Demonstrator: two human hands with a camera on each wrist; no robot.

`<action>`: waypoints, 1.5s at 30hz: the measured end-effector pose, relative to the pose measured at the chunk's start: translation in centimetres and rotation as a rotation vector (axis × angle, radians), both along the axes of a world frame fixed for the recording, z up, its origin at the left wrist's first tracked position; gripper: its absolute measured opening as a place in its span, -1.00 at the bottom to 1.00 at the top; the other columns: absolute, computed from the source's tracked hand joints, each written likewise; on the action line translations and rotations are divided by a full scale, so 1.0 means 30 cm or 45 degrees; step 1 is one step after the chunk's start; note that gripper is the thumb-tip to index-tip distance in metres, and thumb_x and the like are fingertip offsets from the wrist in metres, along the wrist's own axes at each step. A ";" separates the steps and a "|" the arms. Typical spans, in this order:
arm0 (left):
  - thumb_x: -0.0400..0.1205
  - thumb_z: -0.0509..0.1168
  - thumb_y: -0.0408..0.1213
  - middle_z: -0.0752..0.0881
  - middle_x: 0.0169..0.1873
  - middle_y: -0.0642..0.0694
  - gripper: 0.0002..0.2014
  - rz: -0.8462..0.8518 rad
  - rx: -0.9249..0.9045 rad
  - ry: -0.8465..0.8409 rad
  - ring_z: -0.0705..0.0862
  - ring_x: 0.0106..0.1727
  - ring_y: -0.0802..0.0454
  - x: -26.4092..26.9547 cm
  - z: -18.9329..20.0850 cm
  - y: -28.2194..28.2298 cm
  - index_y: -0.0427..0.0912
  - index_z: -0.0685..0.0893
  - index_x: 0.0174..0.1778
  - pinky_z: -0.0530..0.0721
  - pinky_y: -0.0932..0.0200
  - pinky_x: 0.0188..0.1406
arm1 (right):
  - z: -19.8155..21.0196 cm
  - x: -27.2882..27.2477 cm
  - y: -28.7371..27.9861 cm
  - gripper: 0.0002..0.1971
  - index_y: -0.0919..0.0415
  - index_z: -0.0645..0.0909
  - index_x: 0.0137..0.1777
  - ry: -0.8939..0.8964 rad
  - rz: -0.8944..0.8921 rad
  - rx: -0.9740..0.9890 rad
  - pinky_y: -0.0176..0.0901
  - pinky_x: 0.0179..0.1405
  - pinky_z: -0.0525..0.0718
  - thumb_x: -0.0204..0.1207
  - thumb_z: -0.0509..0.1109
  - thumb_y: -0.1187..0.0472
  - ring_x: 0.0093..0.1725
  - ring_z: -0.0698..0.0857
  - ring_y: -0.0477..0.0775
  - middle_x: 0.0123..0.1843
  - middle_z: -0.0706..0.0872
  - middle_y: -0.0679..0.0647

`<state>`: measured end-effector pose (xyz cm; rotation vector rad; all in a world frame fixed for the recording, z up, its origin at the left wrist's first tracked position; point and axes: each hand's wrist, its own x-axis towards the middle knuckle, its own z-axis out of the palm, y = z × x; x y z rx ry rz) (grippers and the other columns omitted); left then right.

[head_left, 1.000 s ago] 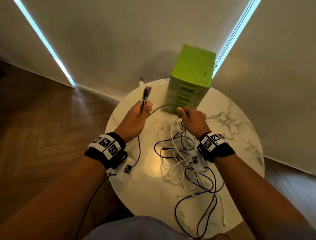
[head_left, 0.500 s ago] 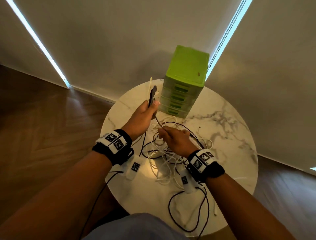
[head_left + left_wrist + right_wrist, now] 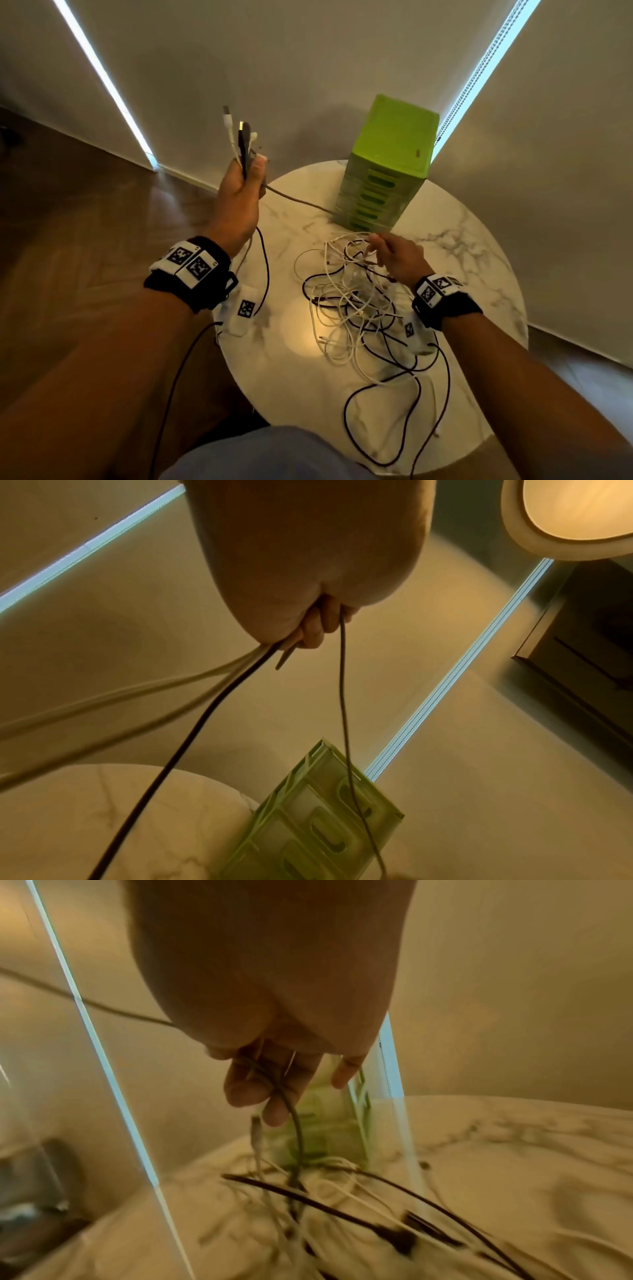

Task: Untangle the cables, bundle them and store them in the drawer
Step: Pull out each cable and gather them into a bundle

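My left hand point(image 3: 241, 192) is raised left of the table and grips a bunch of cable ends point(image 3: 241, 137), black and white, plugs pointing up. In the left wrist view the fingers point(image 3: 313, 631) curl round those cables point(image 3: 212, 696). A thin brown cable point(image 3: 298, 198) runs from that hand toward my right hand point(image 3: 397, 257), which hovers over the tangle of black and white cables point(image 3: 356, 308) on the table. In the right wrist view the brown cable point(image 3: 291, 1110) passes between the fingers point(image 3: 246, 1088), which pinch it. The green drawer unit point(image 3: 387, 178) stands behind with its drawers closed.
The round white marble table point(image 3: 472, 246) stands in a corner between two walls with lit strips. Loose cable loops point(image 3: 394, 428) trail toward its near edge. Wooden floor point(image 3: 68, 222) lies to the left. A ceiling lamp point(image 3: 582, 512) shows in the left wrist view.
My left hand has risen and moved left with the cable ends, drawing the brown cable out. My right hand has moved away from it, to the right over the tangle.
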<state>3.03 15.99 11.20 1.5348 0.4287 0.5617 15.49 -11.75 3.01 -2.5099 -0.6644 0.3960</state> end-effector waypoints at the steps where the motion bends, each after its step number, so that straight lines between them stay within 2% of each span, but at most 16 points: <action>1: 0.84 0.14 -0.03 0.43 -0.34 0.16 -0.73 0.005 0.042 0.019 0.40 -0.29 0.18 -0.009 -0.009 0.000 -0.13 0.58 0.26 0.47 0.22 -0.17 | 0.023 0.002 0.017 -0.63 -0.06 0.65 -0.07 -0.001 -0.018 0.129 0.22 0.10 0.68 0.80 0.09 -0.16 -0.17 0.77 0.11 -0.34 0.69 -0.15; 5: 0.81 0.18 0.05 0.49 -0.30 0.22 -0.77 -0.069 0.176 0.057 0.46 -0.22 0.21 -0.037 -0.063 -0.033 0.11 0.63 0.29 0.51 0.13 -0.01 | 0.156 -0.040 0.118 -0.68 0.20 0.67 0.05 0.043 0.084 0.493 0.17 -0.04 0.74 0.82 0.16 0.04 -0.27 0.79 0.12 -0.38 0.68 -0.03; 8: 0.82 0.18 0.03 0.54 -0.33 0.23 -0.66 -0.102 0.255 0.097 0.50 -0.25 0.25 -0.051 -0.084 -0.078 -0.17 0.64 0.26 0.53 0.13 -0.02 | 0.221 -0.079 0.185 -0.74 0.15 0.70 0.18 0.120 0.162 0.656 0.06 -0.02 0.76 0.83 0.18 0.11 -0.22 0.75 -0.05 -0.27 0.69 -0.08; 11: 0.81 0.19 0.03 0.54 -0.31 0.15 -0.64 -0.109 0.287 0.102 0.52 -0.26 0.19 -0.070 -0.085 -0.089 -0.21 0.65 0.23 0.57 0.07 -0.08 | 0.254 -0.109 0.234 -0.75 0.16 0.71 0.24 0.281 0.222 0.735 -0.07 -0.01 0.78 0.82 0.19 0.16 -0.13 0.71 -0.15 -0.13 0.70 -0.12; 14: 0.83 0.17 -0.05 0.49 -0.31 0.01 -0.68 -0.092 0.245 0.065 0.48 -0.28 0.14 -0.113 -0.045 -0.066 -0.26 0.63 0.20 0.56 0.14 -0.17 | 0.225 -0.133 0.277 -0.71 0.22 0.65 0.37 0.461 0.235 0.581 -0.15 -0.03 0.78 0.82 0.20 0.15 -0.07 0.75 -0.03 -0.11 0.72 0.01; 17: 0.84 0.17 -0.09 0.49 -0.29 -0.13 -0.75 -0.027 0.222 0.050 0.47 -0.27 0.07 -0.179 0.014 -0.010 -0.16 0.65 0.24 0.53 0.16 -0.20 | 0.141 -0.170 0.336 -0.77 0.19 0.48 0.36 0.479 0.329 0.316 0.11 0.02 0.75 0.82 0.16 0.13 -0.08 0.78 0.21 -0.25 0.79 0.05; 20: 0.83 0.17 -0.04 0.50 -0.38 0.08 -0.73 -0.025 0.237 0.085 0.46 -0.34 0.15 -0.264 0.044 0.080 -0.02 0.64 0.36 0.53 0.24 -0.29 | 0.096 -0.228 0.438 -0.89 0.13 0.40 0.18 0.410 0.518 0.060 -0.08 -0.12 0.59 0.81 0.15 0.11 -0.25 0.71 -0.07 -0.13 0.88 -0.06; 22: 0.81 0.19 0.04 0.44 -0.47 0.19 -0.72 0.033 0.275 0.124 0.39 -0.43 0.22 -0.327 0.049 0.143 -0.03 0.67 0.25 0.44 0.29 -0.35 | 0.078 -0.271 0.536 -0.91 0.10 0.47 0.12 0.410 0.635 0.016 -0.09 -0.04 0.60 0.78 0.21 0.11 -0.19 0.68 -0.10 0.04 0.86 -0.02; 25: 0.79 0.20 0.13 0.43 -0.41 0.08 -0.79 0.118 0.329 0.174 0.39 -0.41 0.16 -0.405 0.056 0.214 0.20 0.62 -0.10 0.44 0.22 -0.34 | 0.039 -0.337 0.681 -0.93 -0.15 0.57 0.03 0.196 0.793 -0.045 0.15 0.22 0.54 0.68 0.29 -0.06 0.10 0.61 0.18 0.05 0.70 0.04; 29: 0.78 0.21 0.09 0.46 -0.32 0.04 -0.65 0.193 0.363 0.211 0.42 -0.37 0.21 -0.473 0.061 0.291 -0.14 0.65 0.18 0.45 0.37 -0.38 | 0.013 -0.431 0.815 -0.90 0.16 0.67 0.08 0.162 0.863 0.222 -0.08 -0.10 0.49 0.70 0.37 0.16 -0.11 0.58 0.05 -0.21 0.65 -0.08; 31: 0.78 0.22 0.07 0.43 -0.34 0.03 -0.57 0.207 0.365 0.210 0.38 -0.40 0.20 -0.498 0.061 0.314 -0.27 0.63 0.24 0.43 0.37 -0.42 | -0.024 -0.468 0.840 -0.96 0.14 0.64 0.06 0.223 0.846 0.290 -0.11 -0.10 0.57 0.69 0.37 0.22 -0.16 0.65 0.08 -0.17 0.69 -0.03; 35: 0.79 0.25 0.06 0.44 -0.36 -0.07 -0.55 0.203 0.315 0.255 0.40 -0.39 0.08 -0.549 0.027 0.358 -0.35 0.62 0.20 0.46 0.21 -0.42 | -0.194 -0.561 0.834 -0.93 0.13 0.59 -0.03 0.366 0.802 0.197 0.06 -0.06 0.71 0.65 0.37 0.31 -0.17 0.74 0.23 -0.15 0.74 0.10; 38: 0.76 0.21 0.19 0.55 -0.22 -0.15 -0.52 0.198 0.280 0.383 0.53 -0.21 -0.03 -0.580 -0.036 0.377 -0.22 0.66 0.14 0.62 -0.11 -0.14 | -0.311 -0.612 0.785 -0.96 0.22 0.62 -0.06 0.406 0.816 0.039 -0.01 -0.04 0.64 0.63 0.41 0.29 -0.16 0.69 0.22 -0.12 0.78 0.20; 40: 0.77 0.16 0.19 0.59 -0.17 -0.13 -0.59 0.168 0.249 0.446 0.56 -0.13 -0.02 -0.599 -0.070 0.379 -0.09 0.66 0.07 0.65 -0.14 0.00 | -0.353 -0.622 0.758 -0.96 0.20 0.63 0.00 0.427 0.808 -0.106 -0.03 0.06 0.63 0.65 0.40 0.23 -0.02 0.71 0.25 0.01 0.80 0.23; 43: 0.79 0.14 0.17 0.53 -0.27 -0.02 -0.66 0.136 0.221 0.492 0.51 -0.25 0.13 -0.615 -0.102 0.384 0.01 0.64 -0.04 0.54 0.09 -0.14 | -0.334 -0.607 0.757 -0.68 0.21 0.55 0.30 0.352 0.800 -0.160 0.14 0.29 0.63 0.63 0.45 0.13 0.24 0.64 0.26 0.30 0.64 0.27; 45: 0.79 0.14 0.14 0.46 -0.36 0.05 -0.64 0.110 0.198 0.521 0.46 -0.40 0.26 -0.617 -0.112 0.381 -0.06 0.64 -0.01 0.48 0.33 -0.32 | -0.253 -0.597 0.781 -0.43 0.23 0.43 0.51 0.343 0.744 0.057 -0.02 0.20 0.66 0.59 0.52 0.04 0.27 0.62 0.15 0.39 0.54 0.20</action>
